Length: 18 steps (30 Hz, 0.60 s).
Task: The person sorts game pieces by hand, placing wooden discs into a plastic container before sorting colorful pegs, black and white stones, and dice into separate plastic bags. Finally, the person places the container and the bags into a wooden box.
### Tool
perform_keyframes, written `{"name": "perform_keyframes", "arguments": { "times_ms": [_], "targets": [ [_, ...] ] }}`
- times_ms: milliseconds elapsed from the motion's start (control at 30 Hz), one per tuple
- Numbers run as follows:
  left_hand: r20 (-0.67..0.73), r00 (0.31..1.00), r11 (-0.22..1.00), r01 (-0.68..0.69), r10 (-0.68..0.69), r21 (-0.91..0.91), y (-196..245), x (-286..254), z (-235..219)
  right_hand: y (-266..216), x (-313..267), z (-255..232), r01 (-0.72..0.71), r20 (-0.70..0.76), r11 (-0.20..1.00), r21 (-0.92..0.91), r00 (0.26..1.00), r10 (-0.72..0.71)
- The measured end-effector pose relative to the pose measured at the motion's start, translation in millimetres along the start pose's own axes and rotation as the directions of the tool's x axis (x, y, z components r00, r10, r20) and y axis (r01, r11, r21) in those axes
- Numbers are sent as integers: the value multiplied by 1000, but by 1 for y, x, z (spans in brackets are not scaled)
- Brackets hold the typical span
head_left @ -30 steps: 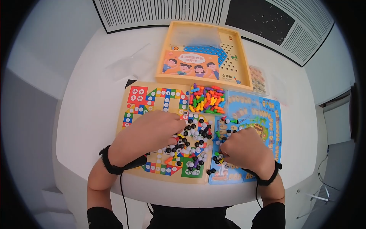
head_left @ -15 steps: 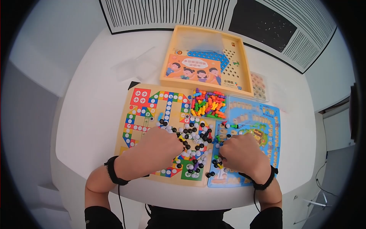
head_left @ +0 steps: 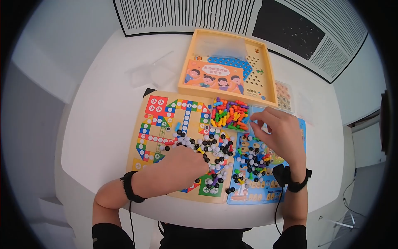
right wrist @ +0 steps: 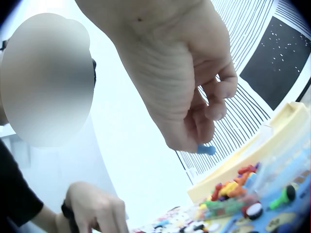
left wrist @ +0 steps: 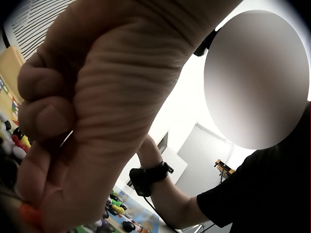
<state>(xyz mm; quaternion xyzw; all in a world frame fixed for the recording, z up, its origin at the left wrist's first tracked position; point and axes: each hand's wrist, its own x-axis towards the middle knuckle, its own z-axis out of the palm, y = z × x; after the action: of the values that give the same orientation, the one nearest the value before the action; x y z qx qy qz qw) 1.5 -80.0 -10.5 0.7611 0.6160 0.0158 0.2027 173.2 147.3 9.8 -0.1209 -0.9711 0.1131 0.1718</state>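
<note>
My right hand pinches a light blue peg between thumb and finger, raised beside the clear box of coloured pegs. Over the ludo board, my left hand is low among scattered black and white pieces, its back hiding the fingertips in the head view. The left wrist view has its thumb and finger pinching an orange-red peg, mostly covered by them. A mixed heap of pieces lies on the blue game board below my right hand.
Behind the boards stands a wooden tray holding an orange booklet and a blue perforated sheet. A clear case of round discs is beside it. Clear plastic lies at the back left of the white table.
My right hand has lifted off the heap on the blue board and moved up to the peg box, uncovering the heap. My left hand has shifted toward me and slightly right.
</note>
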Motion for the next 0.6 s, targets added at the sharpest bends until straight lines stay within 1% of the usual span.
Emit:
{"name": "perform_keyframes", "arguments": {
  "times_ms": [33,100,133,167,200,233,267,300,333,367,400,433,467,500,567,600],
  "targets": [
    [3,1000,1000,-4,4,5,0,1,-2,4,1,6,15,-72,1000,-2,997,-15],
    [66,998,1000,11,-12,10,0,2,-7,8,0,2,-5,-79,1000,13,997,6],
    [70,998,1000,8,-9,10,-2,2,-10,10,0,0,-18,-78,999,29,997,20],
    [25,1000,1000,14,-15,23,-4,2,-13,10,0,-4,-23,-77,999,30,997,25],
    [-19,1000,999,19,-18,37,-7,3,-17,9,-1,-10,-72,-64,997,27,995,74],
    [-12,1000,999,11,-10,38,-11,3,-23,9,-2,-16,-125,-52,992,23,991,126],
    [-163,986,999,-34,28,-36,-15,4,-31,9,-2,-20,-159,-43,987,24,986,159],
    [-311,949,990,-91,54,-105,-18,6,-37,10,-3,-22,-174,-46,984,24,984,175],
    [-413,910,979,-120,43,-163,-23,10,-39,10,-4,-24,-179,-43,984,17,983,179],
    [-410,911,978,-128,51,-163,-26,15,-39,10,-5,-25,-180,-39,984,8,983,180],
    [-484,875,962,-111,-25,-251,-30,19,-39,10,-6,-25,-185,-39,983,6,982,185],
    [-546,831,936,-102,-107,-337,-33,23,-39,9,-6,-25,-159,-39,987,13,986,160],
    [-572,806,936,-70,-151,-346,-36,27,-36,7,-6,-25,-131,-38,991,22,991,132],
    [-571,806,935,-69,-152,-347,-38,32,-32,5,-5,-25,-131,-36,991,22,991,131],
    [-676,709,951,-25,-200,-308,-43,41,-22,0,-5,-26,-108,-3,994,34,994,108],
    [-676,708,951,-21,-204,-310,-49,43,-15,-1,-5,-26,-105,-1,994,36,994,105]
  ]
}}
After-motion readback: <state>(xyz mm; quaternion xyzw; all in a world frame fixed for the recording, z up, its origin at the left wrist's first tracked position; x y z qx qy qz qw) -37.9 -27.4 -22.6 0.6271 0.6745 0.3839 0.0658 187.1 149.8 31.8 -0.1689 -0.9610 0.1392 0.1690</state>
